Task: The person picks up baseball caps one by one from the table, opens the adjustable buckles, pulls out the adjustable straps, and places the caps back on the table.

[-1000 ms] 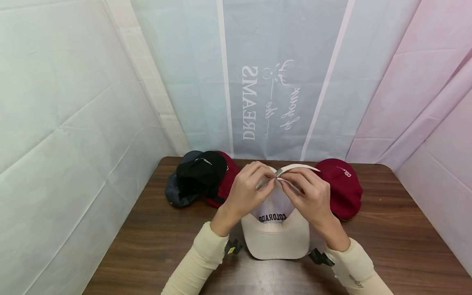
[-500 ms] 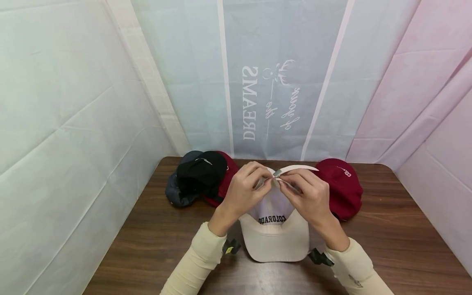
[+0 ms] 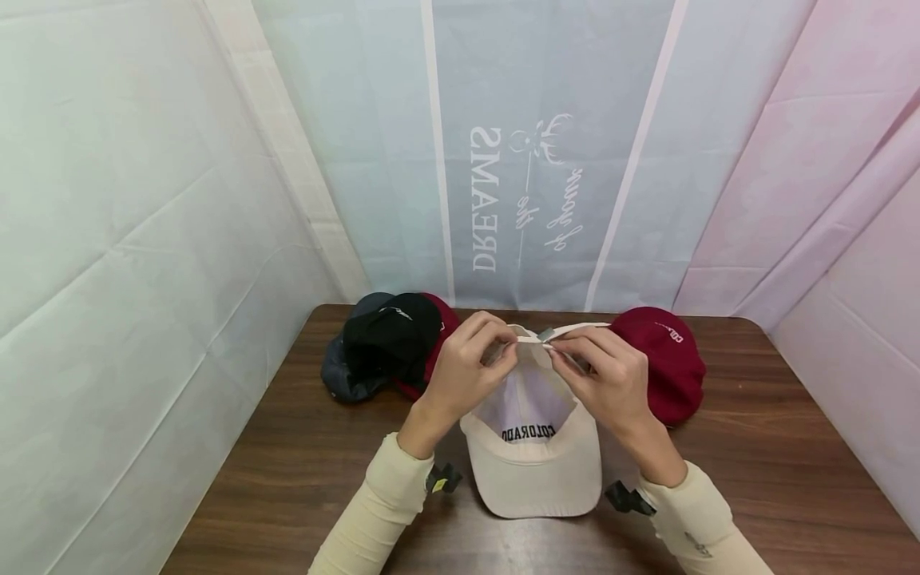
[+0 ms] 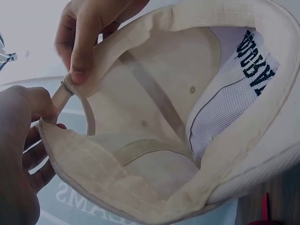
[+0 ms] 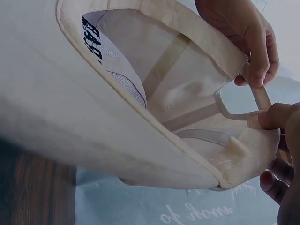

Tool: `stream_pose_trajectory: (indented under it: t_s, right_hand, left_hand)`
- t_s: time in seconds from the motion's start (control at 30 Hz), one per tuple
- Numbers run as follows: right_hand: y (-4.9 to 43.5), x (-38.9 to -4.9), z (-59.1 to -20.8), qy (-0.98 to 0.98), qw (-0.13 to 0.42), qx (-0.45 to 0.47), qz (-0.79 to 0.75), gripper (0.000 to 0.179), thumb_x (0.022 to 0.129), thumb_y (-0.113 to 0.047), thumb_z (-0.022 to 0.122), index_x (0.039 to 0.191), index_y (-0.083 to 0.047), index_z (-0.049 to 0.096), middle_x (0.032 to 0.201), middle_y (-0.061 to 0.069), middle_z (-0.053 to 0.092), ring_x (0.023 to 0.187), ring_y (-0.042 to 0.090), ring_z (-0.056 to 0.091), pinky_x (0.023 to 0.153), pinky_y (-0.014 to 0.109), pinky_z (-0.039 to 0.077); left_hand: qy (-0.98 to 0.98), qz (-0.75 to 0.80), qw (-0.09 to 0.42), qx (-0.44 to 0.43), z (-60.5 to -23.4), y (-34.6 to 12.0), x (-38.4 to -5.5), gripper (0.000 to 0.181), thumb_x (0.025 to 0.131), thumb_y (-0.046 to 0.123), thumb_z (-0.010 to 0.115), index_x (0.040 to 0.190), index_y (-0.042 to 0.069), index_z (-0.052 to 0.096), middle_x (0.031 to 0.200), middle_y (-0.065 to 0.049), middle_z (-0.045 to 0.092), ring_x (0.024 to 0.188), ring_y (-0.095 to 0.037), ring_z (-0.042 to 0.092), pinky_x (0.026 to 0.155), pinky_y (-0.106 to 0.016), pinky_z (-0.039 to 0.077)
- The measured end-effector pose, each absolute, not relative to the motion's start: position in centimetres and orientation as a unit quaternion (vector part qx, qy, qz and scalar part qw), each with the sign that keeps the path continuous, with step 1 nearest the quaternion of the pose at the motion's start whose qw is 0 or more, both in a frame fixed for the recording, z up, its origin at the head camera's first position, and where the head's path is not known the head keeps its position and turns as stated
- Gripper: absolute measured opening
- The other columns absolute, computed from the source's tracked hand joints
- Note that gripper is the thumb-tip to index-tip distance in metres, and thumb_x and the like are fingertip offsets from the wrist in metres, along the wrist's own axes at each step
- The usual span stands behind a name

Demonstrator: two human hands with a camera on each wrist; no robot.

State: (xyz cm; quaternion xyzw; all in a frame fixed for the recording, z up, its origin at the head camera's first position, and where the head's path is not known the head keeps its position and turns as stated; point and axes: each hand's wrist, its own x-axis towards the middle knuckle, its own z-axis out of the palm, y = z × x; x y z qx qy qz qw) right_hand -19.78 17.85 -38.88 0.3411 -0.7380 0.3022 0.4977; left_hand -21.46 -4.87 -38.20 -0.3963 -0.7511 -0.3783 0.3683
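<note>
A cream baseball cap (image 3: pixel 535 487) hangs upside down between both hands in the head view, brim toward me and its inside showing. Black COLORADO lettering (image 3: pixel 528 432) reads mirrored on the lilac mesh inside. My left hand (image 3: pixel 470 369) pinches the cap's rear adjustment strap on the left. My right hand (image 3: pixel 611 375) pinches the strap near its metal buckle (image 3: pixel 546 335). The strap's loose end (image 3: pixel 585 326) runs rightward above the right fingers. The rear opening shows in the left wrist view beside the left hand (image 4: pixel 21 150), and in the right wrist view near the right hand (image 5: pixel 287 119).
At the table's back left lie a black cap (image 3: pixel 391 339), a dark blue cap (image 3: pixel 345 375) and a dark red cap (image 3: pixel 447 319), overlapping. Another dark red cap (image 3: pixel 664 367) sits behind my right hand. Fabric curtains (image 3: pixel 388 160) enclose the brown wooden table (image 3: pixel 287 479).
My left hand has slid left along the strap, widening the gap between the hands and baring more strap. The loose strap end lies flatter. The cap's brim has dropped slightly toward me.
</note>
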Motion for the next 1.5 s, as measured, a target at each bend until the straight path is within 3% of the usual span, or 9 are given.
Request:
stream_pose_trajectory:
  t_s: [0.1, 0.2, 0.33, 0.67, 0.87, 1.5]
  right_hand:
    - [17.8, -19.8, -38.9, -0.739, 0.490, 0.344, 0.310, 0.014, 0.077, 0.001, 0.088, 0.088, -0.005, 0.082, 0.092, 0.009, 0.080, 0.076, 0.024, 0.070, 0.058, 0.027, 0.047]
    - [17.8, -19.9, -38.9, -0.738, 0.484, 0.346, 0.319, 0.007, 0.088, -0.012, 0.085, 0.090, -0.006, 0.083, 0.092, 0.009, 0.080, 0.073, 0.021, 0.068, 0.057, 0.024, 0.045]
    - [17.8, -19.9, -39.0, -0.734, 0.480, 0.348, 0.331, 0.025, 0.100, -0.028, 0.076, 0.090, -0.006, 0.083, 0.092, 0.009, 0.080, 0.073, 0.021, 0.067, 0.057, 0.022, 0.045]
    - [17.5, -19.7, -39.2, -0.733, 0.479, 0.356, 0.328, 0.026, 0.101, -0.028, 0.075, 0.089, -0.006, 0.083, 0.093, 0.009, 0.079, 0.071, 0.020, 0.068, 0.057, 0.022, 0.044]
    - [17.3, -19.7, -39.3, -0.744, 0.490, 0.339, 0.303, 0.024, 0.101, -0.027, 0.072, 0.092, -0.007, 0.081, 0.091, 0.007, 0.078, 0.064, 0.015, 0.062, 0.055, 0.025, 0.046]
    - [17.0, -19.5, -39.2, -0.752, 0.496, 0.326, 0.287, 0.035, 0.105, -0.031, 0.065, 0.082, -0.008, 0.079, 0.082, 0.003, 0.077, 0.067, 0.017, 0.069, 0.056, 0.031, 0.052]
  left_hand:
    - [-0.752, -0.391, 0.348, -0.400, -38.4, -4.8, -21.4, 0.013, 0.090, -0.004, 0.072, 0.094, 0.007, 0.069, 0.097, -0.005, 0.065, 0.083, -0.019, 0.064, 0.073, -0.025, 0.059]
    - [-0.753, -0.402, 0.326, -0.406, -38.4, -4.6, -21.3, 0.012, 0.092, -0.005, 0.068, 0.098, 0.005, 0.068, 0.101, -0.006, 0.064, 0.083, -0.018, 0.062, 0.072, -0.028, 0.059]
    - [-0.756, -0.400, 0.315, -0.411, -38.5, -4.3, -21.2, 0.013, 0.092, -0.004, 0.069, 0.101, 0.005, 0.068, 0.104, -0.006, 0.064, 0.082, -0.017, 0.060, 0.069, -0.030, 0.058]
    - [-0.760, -0.374, 0.326, -0.419, -38.6, -3.4, -21.2, 0.012, 0.092, -0.001, 0.076, 0.100, 0.006, 0.071, 0.103, -0.005, 0.067, 0.087, -0.014, 0.060, 0.078, -0.015, 0.054]
    - [-0.754, -0.372, 0.334, -0.426, -38.6, -3.3, -21.2, 0.011, 0.092, 0.000, 0.077, 0.099, 0.006, 0.071, 0.102, -0.005, 0.069, 0.088, -0.014, 0.061, 0.079, -0.016, 0.055]
    - [-0.746, -0.356, 0.356, -0.435, -38.6, -3.5, -21.4, 0.018, 0.086, -0.005, 0.081, 0.095, 0.009, 0.072, 0.100, -0.005, 0.071, 0.091, -0.016, 0.065, 0.082, -0.016, 0.056]
